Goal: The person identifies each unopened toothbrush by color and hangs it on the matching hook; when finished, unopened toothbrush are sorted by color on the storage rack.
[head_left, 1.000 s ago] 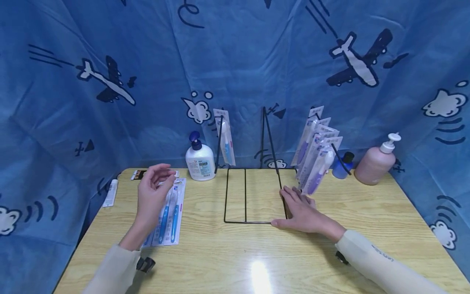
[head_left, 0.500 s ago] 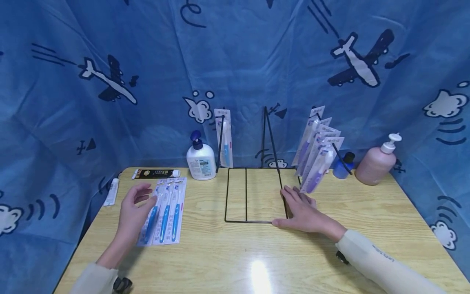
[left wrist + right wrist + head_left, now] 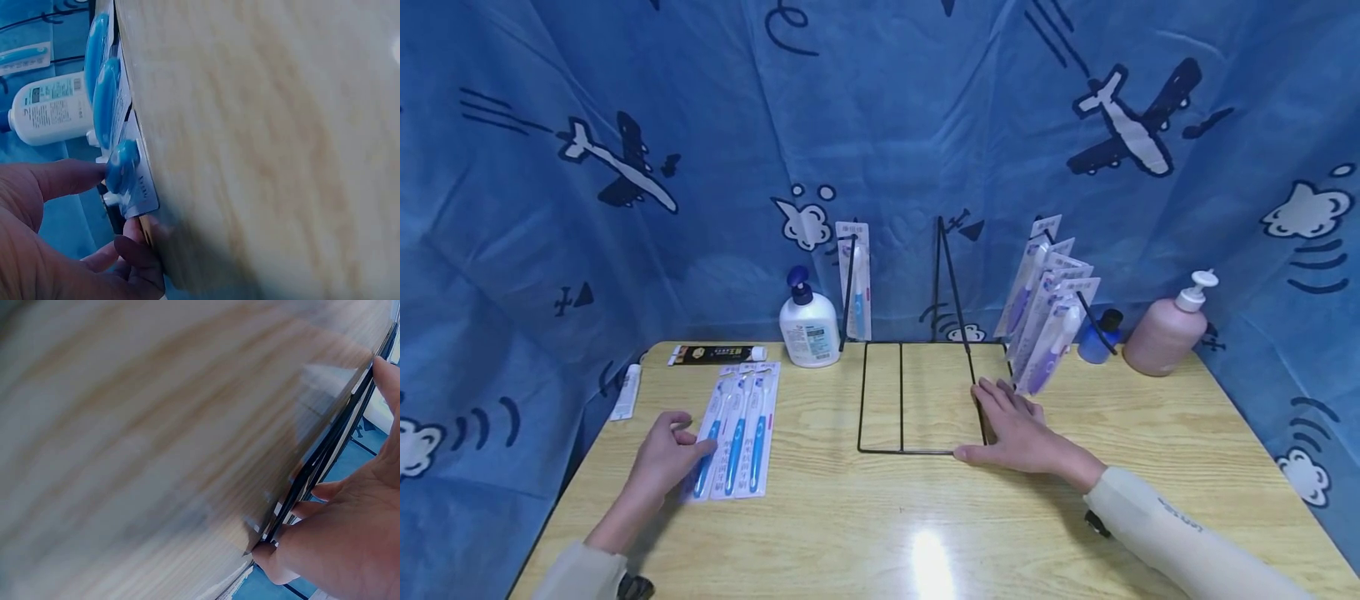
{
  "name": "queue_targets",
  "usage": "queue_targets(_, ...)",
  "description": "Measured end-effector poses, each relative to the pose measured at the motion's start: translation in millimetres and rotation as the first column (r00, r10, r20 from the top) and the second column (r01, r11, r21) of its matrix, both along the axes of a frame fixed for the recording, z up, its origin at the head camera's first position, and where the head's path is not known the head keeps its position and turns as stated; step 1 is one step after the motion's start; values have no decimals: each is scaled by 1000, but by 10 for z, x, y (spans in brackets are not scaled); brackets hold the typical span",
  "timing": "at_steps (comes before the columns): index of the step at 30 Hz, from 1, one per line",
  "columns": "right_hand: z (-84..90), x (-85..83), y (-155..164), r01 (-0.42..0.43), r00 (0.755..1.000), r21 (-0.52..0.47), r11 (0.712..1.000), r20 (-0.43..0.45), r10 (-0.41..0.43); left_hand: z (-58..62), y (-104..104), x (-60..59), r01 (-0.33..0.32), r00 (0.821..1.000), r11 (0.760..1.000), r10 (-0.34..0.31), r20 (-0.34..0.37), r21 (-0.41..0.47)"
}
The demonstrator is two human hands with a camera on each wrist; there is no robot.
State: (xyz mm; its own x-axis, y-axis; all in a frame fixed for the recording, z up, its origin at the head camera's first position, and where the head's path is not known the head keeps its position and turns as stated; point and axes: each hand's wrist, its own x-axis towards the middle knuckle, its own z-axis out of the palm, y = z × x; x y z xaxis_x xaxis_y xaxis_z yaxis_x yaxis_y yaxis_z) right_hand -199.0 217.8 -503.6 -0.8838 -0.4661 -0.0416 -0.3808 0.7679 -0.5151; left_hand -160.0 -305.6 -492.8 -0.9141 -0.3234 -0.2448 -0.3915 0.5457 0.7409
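Three carded toothbrushes with blue handles lie side by side at the left. My left hand (image 3: 666, 454) is on the leftmost packaged toothbrush (image 3: 708, 454), pinching it by its left edge. Its thumb touches the blue handle (image 3: 122, 165) in the left wrist view, while the fingers bend at the card's edge. On the table stands a black wire display rack (image 3: 901, 400). My right hand (image 3: 1011, 429) rests on its base, fingers spread over the wires. One blue packaged toothbrush (image 3: 855, 283) hangs on the rack's left hook, and several purple packaged toothbrushes (image 3: 1051, 333) hang on the right one.
A white pump bottle (image 3: 808, 329) stands left of the rack. Right of it are a small blue bottle (image 3: 1097, 340) and a pink pump bottle (image 3: 1165, 333). A black toothpaste tube (image 3: 715, 355) and a white tube (image 3: 626, 393) lie at the left. A blue curtain (image 3: 880, 125) closes the back.
My left hand has moved down and left, from above the toothbrushes to the edge of the leftmost one. The hanging blue package has stopped swinging. My right hand has stayed put.
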Motion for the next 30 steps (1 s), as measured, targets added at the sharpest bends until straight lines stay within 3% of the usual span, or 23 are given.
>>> queue_targets(8,41,3,-9,16,1000,43,999,22,-17,76,-44,-15,-8,996,1000,7,88,20)
queue_targets(17,35,12,-4,17,1000,41,999,21,-18,109,-166,61,23,998,999,-25,59,33)
queue_targets(23,16,9,3,14,1000,34,999,19,-15,130,-197,112,-3,999,991,-2,44,132)
queue_targets(30,19,4,3,13,1000,27,1000,15,-13,233,-84,171,-59,998,960,60,5,274)
